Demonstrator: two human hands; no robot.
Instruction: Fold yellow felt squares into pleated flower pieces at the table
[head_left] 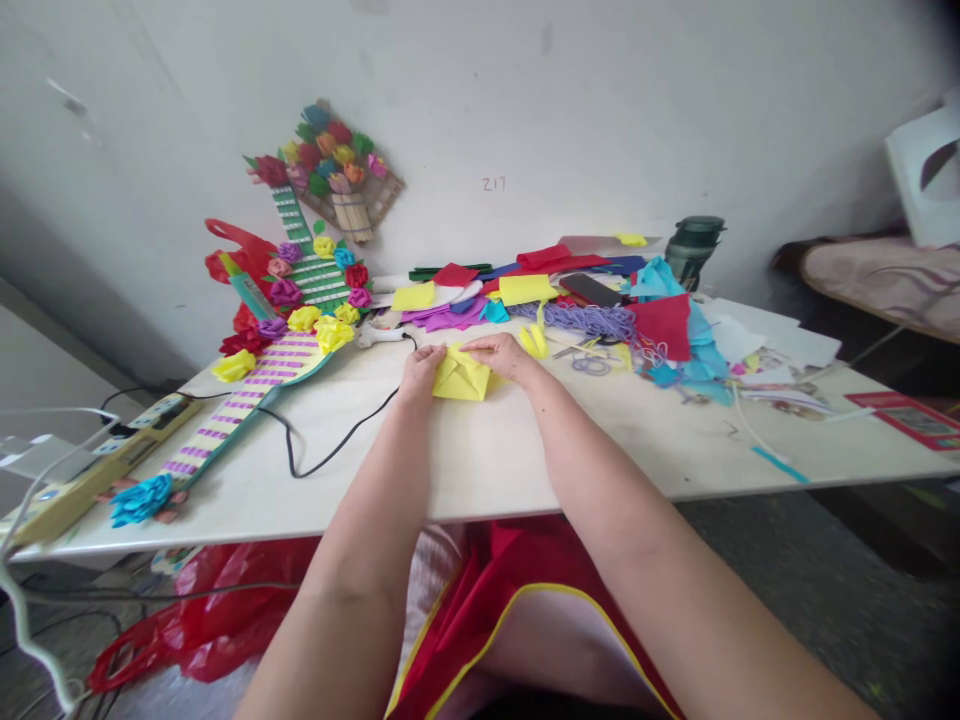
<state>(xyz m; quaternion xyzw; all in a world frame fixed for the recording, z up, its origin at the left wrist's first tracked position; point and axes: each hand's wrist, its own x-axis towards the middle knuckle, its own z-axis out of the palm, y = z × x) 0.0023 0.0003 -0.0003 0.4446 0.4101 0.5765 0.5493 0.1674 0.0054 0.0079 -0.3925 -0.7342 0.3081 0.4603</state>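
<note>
A folded piece of yellow crepe-like paper (463, 383) lies on the white table in front of me, with crease lines meeting near its middle. My left hand (423, 369) is closed on its left edge, thumb and fingers pressed together. My right hand (501, 356) pinches its top right edge. Just behind my left hand rests a white glue gun (381, 335) with a black cord. To the right of my right hand are a curled yellow strip (534, 342) and a pair of scissors (568, 350), partly covered by scraps.
On the left stands a guitar-shaped craft (259, 385) with paper flowers. Coloured sheets, purple yarn (592, 319), a dark phone (591, 290) and a green bottle (694, 252) crowd the back. A power strip (105, 480) sits at the left edge; a black cord (337, 450) crosses the table.
</note>
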